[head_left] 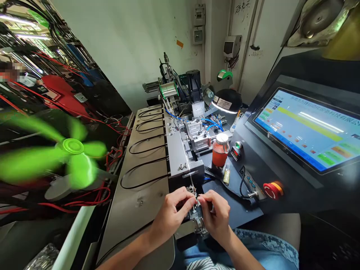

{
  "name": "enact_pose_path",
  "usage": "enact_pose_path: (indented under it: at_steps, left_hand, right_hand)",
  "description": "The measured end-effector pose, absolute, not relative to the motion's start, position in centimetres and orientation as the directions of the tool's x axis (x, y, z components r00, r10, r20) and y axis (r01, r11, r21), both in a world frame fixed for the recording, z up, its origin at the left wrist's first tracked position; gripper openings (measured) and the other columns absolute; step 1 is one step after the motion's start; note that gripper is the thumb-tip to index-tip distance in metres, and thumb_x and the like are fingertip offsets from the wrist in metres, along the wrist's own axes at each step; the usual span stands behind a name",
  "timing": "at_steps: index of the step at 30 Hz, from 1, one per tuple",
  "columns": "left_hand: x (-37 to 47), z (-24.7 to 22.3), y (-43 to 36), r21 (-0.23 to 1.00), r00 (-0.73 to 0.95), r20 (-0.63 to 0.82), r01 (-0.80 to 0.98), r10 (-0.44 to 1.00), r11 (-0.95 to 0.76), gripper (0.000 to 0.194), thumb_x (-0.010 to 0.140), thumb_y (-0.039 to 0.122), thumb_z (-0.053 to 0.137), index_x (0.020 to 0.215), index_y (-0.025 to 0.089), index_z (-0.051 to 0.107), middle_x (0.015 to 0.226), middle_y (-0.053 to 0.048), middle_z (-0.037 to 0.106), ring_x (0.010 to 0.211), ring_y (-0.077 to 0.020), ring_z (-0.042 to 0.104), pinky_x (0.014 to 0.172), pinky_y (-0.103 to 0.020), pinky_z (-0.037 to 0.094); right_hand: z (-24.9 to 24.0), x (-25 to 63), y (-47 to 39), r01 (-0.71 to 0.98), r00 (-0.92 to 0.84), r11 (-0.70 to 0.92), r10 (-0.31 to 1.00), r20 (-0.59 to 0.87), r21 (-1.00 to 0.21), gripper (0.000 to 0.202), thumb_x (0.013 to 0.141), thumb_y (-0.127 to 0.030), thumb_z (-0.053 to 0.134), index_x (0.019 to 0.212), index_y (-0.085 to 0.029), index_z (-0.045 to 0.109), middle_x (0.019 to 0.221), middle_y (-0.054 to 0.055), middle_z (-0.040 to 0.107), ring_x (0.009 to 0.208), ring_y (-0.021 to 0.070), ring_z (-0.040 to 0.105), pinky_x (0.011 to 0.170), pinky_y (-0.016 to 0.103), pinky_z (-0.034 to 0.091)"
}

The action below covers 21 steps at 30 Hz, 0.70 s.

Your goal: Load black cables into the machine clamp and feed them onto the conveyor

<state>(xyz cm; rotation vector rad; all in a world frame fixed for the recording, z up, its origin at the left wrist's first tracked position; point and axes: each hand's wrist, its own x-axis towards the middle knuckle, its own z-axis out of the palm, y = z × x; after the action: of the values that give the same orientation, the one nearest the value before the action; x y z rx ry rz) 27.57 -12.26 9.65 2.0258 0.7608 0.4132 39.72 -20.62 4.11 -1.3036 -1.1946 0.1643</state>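
Observation:
My left hand and my right hand meet over a small metal fixture at the near end of the machine. Thumb and forefinger of each hand are pinched together, the tips almost touching. Whatever lies between the fingertips is too small and too covered to name. Just beyond them the machine's silver rail runs away from me, with a thin metal rod sticking out toward the fingers. Black cables lie in loops on the beige tabletop, their ends at the rail's left side.
To the right stand a jar of red liquid, a lit touchscreen and a red emergency stop button. Behind are a solder wire spool and a black lamp. A green fan spins at left, near red hoses.

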Motion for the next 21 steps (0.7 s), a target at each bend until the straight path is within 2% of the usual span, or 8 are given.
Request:
enact_pose_path:
  at_steps: [4, 9, 11, 15, 21]
  left_hand:
    - [27.4, 9.4, -12.1, 0.857, 0.753, -0.045, 0.367, 0.656, -0.363, 0.032, 0.092, 0.038, 0.048, 0.074, 0.017, 0.064, 0.066, 0.001, 0.052, 0.059, -0.0107, 0.047, 0.054, -0.021, 0.035]
    - [27.2, 9.2, -10.7, 0.736, 0.731, -0.009, 0.467, 0.683, -0.49, 0.031, 0.093, 0.033, 0.045, 0.072, 0.017, 0.062, 0.071, -0.001, 0.057, 0.067, -0.0136, 0.054, 0.063, -0.023, 0.038]
    - [27.3, 9.0, -10.2, 0.684, 0.706, -0.02, 0.526, 0.708, -0.506, 0.032, 0.093, 0.031, 0.043, 0.07, 0.018, 0.061, 0.072, -0.002, 0.059, 0.069, -0.0151, 0.056, 0.066, -0.024, 0.039]
    - [27.6, 8.5, -9.8, 0.642, 0.698, -0.099, 0.589, 0.709, -0.49, 0.033, 0.092, 0.029, 0.041, 0.068, 0.018, 0.061, 0.072, -0.002, 0.065, 0.07, -0.0166, 0.059, 0.068, -0.026, 0.04]
    - [27.7, 8.0, -9.9, 0.594, 0.691, -0.077, 0.61, 0.718, -0.524, 0.033, 0.091, 0.028, 0.042, 0.068, 0.019, 0.063, 0.072, -0.002, 0.067, 0.069, -0.0169, 0.061, 0.066, -0.025, 0.04]
  right_hand:
    - [3.3, 39.3, -20.2, 0.583, 0.443, 0.307, 0.656, 0.611, -0.753, 0.017, 0.089, -0.012, 0.046, 0.074, -0.02, 0.048, 0.06, -0.001, 0.048, 0.053, 0.0128, 0.042, 0.053, 0.026, 0.032]
    - [3.4, 40.3, -20.5, 0.497, 0.405, 0.227, 0.793, 0.455, -0.838, 0.022, 0.093, -0.017, 0.042, 0.073, -0.019, 0.05, 0.063, -0.001, 0.05, 0.054, 0.0115, 0.046, 0.052, 0.024, 0.034]
    - [3.4, 40.9, -20.7, 0.473, 0.429, 0.177, 0.81, 0.401, -0.863, 0.024, 0.094, -0.02, 0.041, 0.072, -0.018, 0.05, 0.063, 0.0, 0.052, 0.055, 0.0119, 0.048, 0.053, 0.024, 0.036]
    - [3.2, 41.7, -20.7, 0.462, 0.476, 0.135, 0.796, 0.373, -0.877, 0.026, 0.094, -0.022, 0.043, 0.07, -0.018, 0.05, 0.062, 0.0, 0.053, 0.056, 0.0126, 0.049, 0.054, 0.024, 0.037]
    - [2.8, 41.5, -20.6, 0.46, 0.468, 0.131, 0.805, 0.365, -0.878, 0.028, 0.094, -0.022, 0.043, 0.068, -0.019, 0.051, 0.06, -0.001, 0.052, 0.054, 0.0116, 0.047, 0.053, 0.024, 0.036]
